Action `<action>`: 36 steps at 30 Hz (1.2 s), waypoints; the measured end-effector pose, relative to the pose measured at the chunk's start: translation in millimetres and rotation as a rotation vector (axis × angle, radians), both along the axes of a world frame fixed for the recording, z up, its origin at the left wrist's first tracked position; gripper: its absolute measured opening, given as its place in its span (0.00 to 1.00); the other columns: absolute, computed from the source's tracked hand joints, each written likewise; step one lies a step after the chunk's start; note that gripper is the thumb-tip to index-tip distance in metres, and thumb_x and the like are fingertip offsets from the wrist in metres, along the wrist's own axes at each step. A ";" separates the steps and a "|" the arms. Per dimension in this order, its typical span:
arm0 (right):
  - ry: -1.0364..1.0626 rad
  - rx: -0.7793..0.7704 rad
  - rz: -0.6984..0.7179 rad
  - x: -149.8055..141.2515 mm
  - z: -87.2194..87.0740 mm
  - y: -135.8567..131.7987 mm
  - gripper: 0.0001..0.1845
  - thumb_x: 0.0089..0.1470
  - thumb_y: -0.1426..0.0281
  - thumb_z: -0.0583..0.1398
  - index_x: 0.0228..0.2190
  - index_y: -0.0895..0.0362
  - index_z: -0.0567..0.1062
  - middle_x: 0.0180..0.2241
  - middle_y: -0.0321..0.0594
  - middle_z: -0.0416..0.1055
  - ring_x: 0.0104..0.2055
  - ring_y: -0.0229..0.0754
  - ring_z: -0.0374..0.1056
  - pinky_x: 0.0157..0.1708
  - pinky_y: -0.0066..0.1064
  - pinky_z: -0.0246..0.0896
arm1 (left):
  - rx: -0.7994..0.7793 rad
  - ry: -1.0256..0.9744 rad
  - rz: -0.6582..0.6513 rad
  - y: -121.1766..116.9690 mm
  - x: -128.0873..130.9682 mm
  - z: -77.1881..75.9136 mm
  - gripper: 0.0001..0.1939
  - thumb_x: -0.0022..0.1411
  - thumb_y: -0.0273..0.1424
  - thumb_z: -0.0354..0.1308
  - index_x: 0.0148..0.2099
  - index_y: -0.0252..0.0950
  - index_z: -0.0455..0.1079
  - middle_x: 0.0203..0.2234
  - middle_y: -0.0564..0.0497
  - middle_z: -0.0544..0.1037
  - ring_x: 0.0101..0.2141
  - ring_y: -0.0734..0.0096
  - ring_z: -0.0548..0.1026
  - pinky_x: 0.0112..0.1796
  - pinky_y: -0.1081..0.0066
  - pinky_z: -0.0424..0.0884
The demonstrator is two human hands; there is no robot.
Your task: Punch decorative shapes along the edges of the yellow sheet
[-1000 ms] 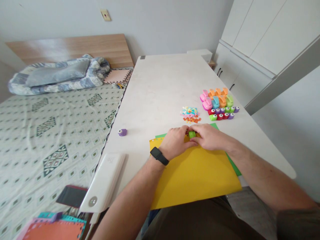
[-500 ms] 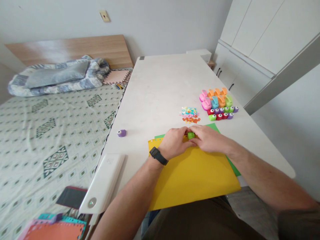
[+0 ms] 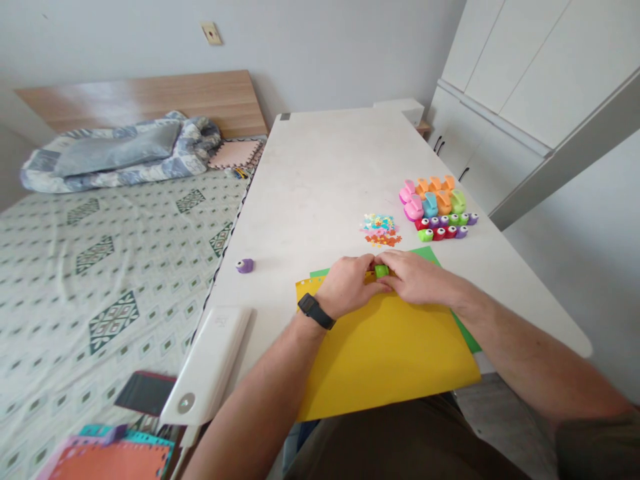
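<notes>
A small green craft punch (image 3: 381, 271) sits at the far edge of a yellow sheet of paper (image 3: 390, 353). Both hands close around it: my left hand (image 3: 347, 285) from the left, my right hand (image 3: 420, 277) from the right, with fingertips meeting at the punch. Small holes show along the sheet's far left edge. Under the yellow sheet, a green sheet (image 3: 467, 333) sticks out at the right and at the back. Beyond my hands lies a pile of cut paper shapes (image 3: 381, 230) in blue, pink, yellow and orange-red. The underside of the punch is hidden.
Several craft punches (image 3: 440, 207) stand in rows at the right of the white table (image 3: 325, 167). One purple punch (image 3: 245, 266) stands at the left. A white laminator-like device (image 3: 210, 360) lies at the table's left edge, near punched coloured sheets (image 3: 113, 460). A bed (image 3: 150, 247) adjoins the left side.
The hands and the green punch hold nearly the same place on the yellow sheet. The whole view has shifted very slightly.
</notes>
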State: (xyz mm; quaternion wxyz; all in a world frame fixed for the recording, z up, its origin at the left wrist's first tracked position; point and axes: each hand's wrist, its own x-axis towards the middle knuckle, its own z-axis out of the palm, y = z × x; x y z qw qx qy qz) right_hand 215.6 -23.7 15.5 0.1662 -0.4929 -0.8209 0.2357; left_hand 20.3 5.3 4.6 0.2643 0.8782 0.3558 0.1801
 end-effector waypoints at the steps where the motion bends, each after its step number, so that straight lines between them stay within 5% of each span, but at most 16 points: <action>1: 0.001 -0.001 0.002 0.7 0.4 0.5 0.12 0.57 0.72 0.61 0.44 0.56 0.72 0.45 0.46 0.74 0.49 0.50 0.69 0.50 0.39 0.61 | 0.002 -0.016 -0.002 0.0 0.1 -0.2 0.18 0.62 0.44 0.62 0.47 0.37 0.71 0.38 0.48 0.81 0.39 0.61 0.80 0.40 0.68 0.70; 9: 0.050 0.000 0.001 5.4 0.6 -0.7 0.15 0.55 0.71 0.63 0.46 0.55 0.73 0.47 0.46 0.75 0.50 0.50 0.70 0.51 0.39 0.62 | 0.006 -0.071 -0.016 -0.5 -0.1 0.0 0.19 0.60 0.45 0.64 0.47 0.38 0.70 0.39 0.49 0.81 0.40 0.62 0.79 0.42 0.67 0.72; 20: 0.065 0.008 -0.030 6.2 6.4 -1.7 0.20 0.55 0.69 0.63 0.50 0.55 0.73 0.48 0.46 0.76 0.49 0.50 0.71 0.50 0.40 0.63 | 0.013 -0.080 -0.009 2.0 -3.6 -8.0 0.33 0.56 0.48 0.67 0.58 0.38 0.66 0.45 0.47 0.81 0.46 0.58 0.79 0.48 0.63 0.73; 28: 0.125 0.042 -0.159 14.8 10.0 1.2 0.18 0.59 0.66 0.60 0.51 0.55 0.73 0.44 0.44 0.77 0.42 0.46 0.72 0.43 0.36 0.64 | 0.023 0.043 0.052 2.3 -4.4 -5.4 0.22 0.63 0.34 0.62 0.58 0.38 0.67 0.43 0.46 0.82 0.45 0.59 0.80 0.47 0.63 0.74; 36: 0.216 -0.014 -0.281 19.0 10.4 5.5 0.18 0.62 0.58 0.58 0.48 0.54 0.75 0.40 0.40 0.78 0.38 0.45 0.71 0.38 0.34 0.65 | 0.018 0.057 0.056 1.2 -4.4 -5.7 0.19 0.64 0.34 0.60 0.57 0.37 0.67 0.43 0.46 0.82 0.45 0.60 0.80 0.46 0.64 0.74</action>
